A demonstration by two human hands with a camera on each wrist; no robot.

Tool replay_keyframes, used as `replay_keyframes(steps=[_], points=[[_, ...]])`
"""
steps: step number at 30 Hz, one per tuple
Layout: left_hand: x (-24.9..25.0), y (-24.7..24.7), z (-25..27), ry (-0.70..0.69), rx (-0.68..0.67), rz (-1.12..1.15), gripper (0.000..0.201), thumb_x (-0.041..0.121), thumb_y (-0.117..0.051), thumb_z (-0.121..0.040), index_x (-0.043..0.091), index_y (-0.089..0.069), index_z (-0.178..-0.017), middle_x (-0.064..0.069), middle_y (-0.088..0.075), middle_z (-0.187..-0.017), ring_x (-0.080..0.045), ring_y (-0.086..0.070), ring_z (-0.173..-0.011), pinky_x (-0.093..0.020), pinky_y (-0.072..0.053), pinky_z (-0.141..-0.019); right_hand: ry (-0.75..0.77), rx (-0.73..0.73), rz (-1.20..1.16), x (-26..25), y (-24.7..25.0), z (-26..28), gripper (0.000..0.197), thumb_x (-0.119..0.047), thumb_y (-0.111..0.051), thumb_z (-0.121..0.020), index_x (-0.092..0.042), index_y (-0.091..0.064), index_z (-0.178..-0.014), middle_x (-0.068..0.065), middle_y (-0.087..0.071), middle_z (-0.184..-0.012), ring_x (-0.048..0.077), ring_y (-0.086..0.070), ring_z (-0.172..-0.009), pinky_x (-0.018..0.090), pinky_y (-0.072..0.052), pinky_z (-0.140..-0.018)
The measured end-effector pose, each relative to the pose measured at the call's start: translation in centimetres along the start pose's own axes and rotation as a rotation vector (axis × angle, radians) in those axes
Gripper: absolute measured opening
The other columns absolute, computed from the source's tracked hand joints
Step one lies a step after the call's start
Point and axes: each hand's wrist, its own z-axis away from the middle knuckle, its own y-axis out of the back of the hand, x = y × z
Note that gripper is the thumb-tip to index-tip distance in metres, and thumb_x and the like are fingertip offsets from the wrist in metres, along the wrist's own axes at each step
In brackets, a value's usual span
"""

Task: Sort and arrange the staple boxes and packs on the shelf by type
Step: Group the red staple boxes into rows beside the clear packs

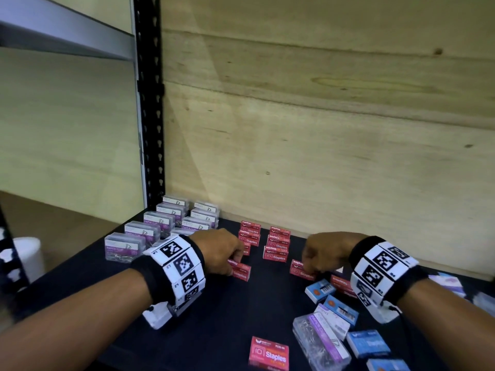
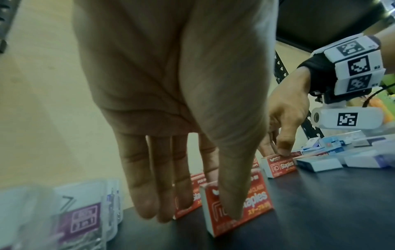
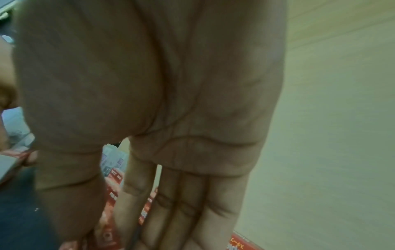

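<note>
Red "Staples" boxes stand in two short columns [image 1: 250,235] [image 1: 278,245] on the black shelf [image 1: 219,330] near the back wall. My left hand [image 1: 233,263] pinches one red staples box [image 1: 242,273] [image 2: 252,203] at the front of the left column, thumb on its printed face and fingers behind. My right hand [image 1: 310,269] pinches another red staples box [image 1: 300,271] [image 2: 280,165] to the front right of the right column. In the right wrist view the right hand [image 3: 109,236] has thumb and fingers on either side of that red box [image 3: 109,211].
Clear paper clip boxes with purple labels [image 1: 150,228] fill the back left corner in two rows. Loose at the front right lie blue staple boxes [image 1: 320,290] [image 1: 368,344], a clear paper clip box [image 1: 321,341] and a flat red staples box [image 1: 269,353]. A black shelf upright [image 1: 150,103] rises at left.
</note>
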Motion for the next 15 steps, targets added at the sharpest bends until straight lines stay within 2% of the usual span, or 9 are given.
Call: replay_keyframes(steps=[2, 4, 6, 10, 15], points=[[0.3, 0.0, 0.1, 0.046, -0.038, -0.072, 0.024, 0.033, -0.063, -0.091, 0.027, -0.057, -0.113, 0.002, -0.060, -0.114, -0.019, -0.057, -0.102, -0.031, -0.046, -0.082, 0.034, 0.002, -0.017, 0.0, 0.0, 0.0, 0.028, -0.021, -0.056, -0.096, -0.027, -0.059, -0.069, -0.012, -0.063, -0.079, 0.010, -0.059, -0.078, 0.030, -0.050, -0.079], [0.5, -0.1, 0.1, 0.079, -0.057, -0.142, 0.033, 0.036, -0.060, -0.093, 0.026, -0.055, -0.123, 0.000, -0.059, -0.121, -0.021, -0.057, -0.109, -0.033, -0.046, -0.084, 0.057, -0.002, -0.049, 0.0, -0.2, -0.2, 0.019, -0.023, -0.055, -0.098, -0.028, -0.062, -0.081, -0.008, -0.068, -0.087, 0.012, -0.063, -0.083, 0.030, -0.053, -0.081], [0.8, -0.1, 0.1, 0.088, -0.051, -0.188, 0.036, 0.037, -0.059, -0.093, 0.025, -0.055, -0.127, -0.001, -0.058, -0.124, -0.023, -0.057, -0.111, -0.035, -0.048, -0.085, 0.077, 0.001, -0.055, -0.5, -0.3, -0.3, 0.010, -0.027, -0.054, -0.099, -0.026, -0.064, -0.096, -0.005, -0.070, -0.097, 0.015, -0.065, -0.088, 0.033, -0.054, -0.084], [1.0, 0.0, -0.1, 0.084, -0.053, -0.206, 0.039, 0.037, -0.061, -0.093, 0.023, -0.054, -0.129, -0.003, -0.058, -0.124, -0.024, -0.058, -0.111, -0.036, -0.049, -0.087, 0.134, 0.034, 0.002, -2.0, -0.3, -0.5, 0.012, -0.032, -0.050, -0.101, -0.025, -0.060, -0.097, -0.009, -0.063, -0.086, 0.011, -0.057, -0.078, 0.026, -0.046, -0.070], [0.7, 0.5, -0.7, 0.081, -0.061, -0.180, 0.035, 0.035, -0.067, -0.089, 0.018, -0.056, -0.118, -0.004, -0.059, -0.117, -0.023, -0.059, -0.104, -0.034, -0.049, -0.083, 0.168, 0.072, 0.019, -3.3, -0.2, -0.8, 0.020, -0.027, -0.050, -0.100, -0.015, -0.065, -0.103, -0.003, -0.068, -0.089, 0.013, -0.058, -0.078, 0.033, -0.051, -0.079]])
